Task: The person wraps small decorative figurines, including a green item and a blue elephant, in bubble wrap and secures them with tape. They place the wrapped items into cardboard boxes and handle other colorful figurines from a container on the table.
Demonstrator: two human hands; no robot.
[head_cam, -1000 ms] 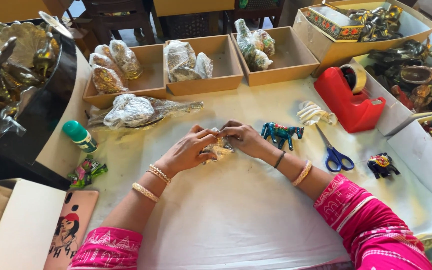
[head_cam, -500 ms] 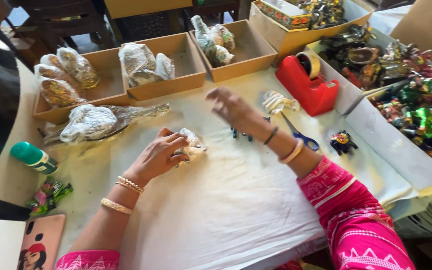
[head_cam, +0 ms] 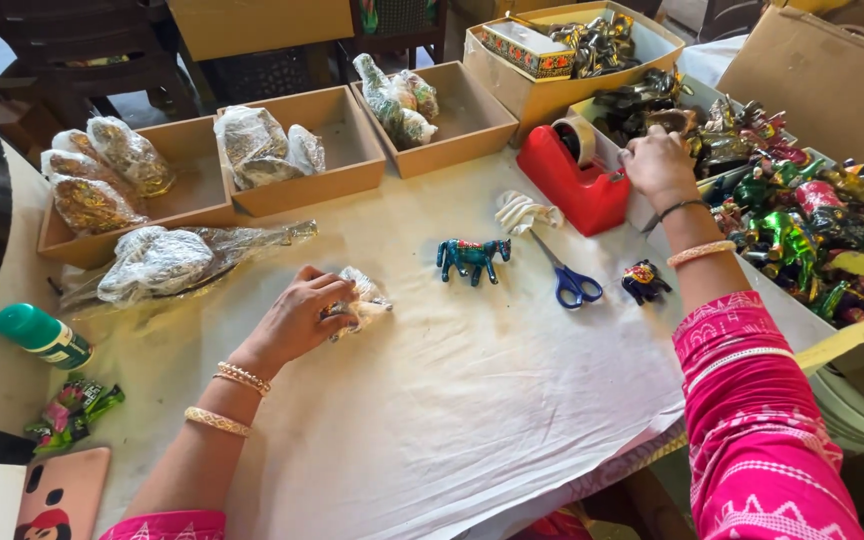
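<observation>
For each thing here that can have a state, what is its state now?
Small plastic-wrapped bundle: held down by left hand.
Red tape dispenser: upright, right hand at its cutter end.
Blue-handled scissors: closed, lying flat.
Blue painted horse figurine: standing, unwrapped.
Green-capped bottle: capped, lying down.

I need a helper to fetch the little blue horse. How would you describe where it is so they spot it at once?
Start at the red tape dispenser on the white table cover. Just left of the blue-handled scissors stands the blue horse, upright and alone. Unlike the dark figure right of the scissors, it is teal with a red saddle.
</observation>
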